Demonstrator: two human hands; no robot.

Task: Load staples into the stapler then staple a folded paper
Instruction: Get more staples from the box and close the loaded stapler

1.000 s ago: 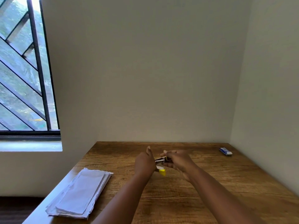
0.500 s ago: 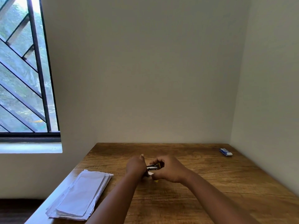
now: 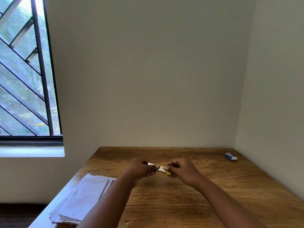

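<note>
Holding: both hands are raised just above the middle of the bench (image 3: 205,191), gripping one small stapler (image 3: 162,169) between them.
Stapler: a small white and yellow body, tilted, its yellow end low toward the right hand; most of it is hidden by fingers, so whether it is opened up I cannot tell.
Left hand (image 3: 142,170): its grip is curled round the stapler's left end, a pale tip showing beside the thumb.
Right hand (image 3: 182,170): its grip pinches the stapler's right, yellow end, fingers bent inward.
Staples: too small or too hidden to make out.
Folded paper stack (image 3: 83,199): white sheets lying flat on the bench, left of the stapler and nearer the camera, at the bench's left edge and well apart from both hands.
Blue and white box (image 3: 230,156): small, lying flat on the bench, far to the right of the stapler, near the back right corner by the wall.
Bench: brown wood grain, set into a corner of plain pale walls behind and to the right of the stapler.
Window (image 3: 24,71): up and far left of the stapler, with dark slanted bars and greenery outside.
Forearms: bare, both reaching in from the lower edge toward the stapler.
</note>
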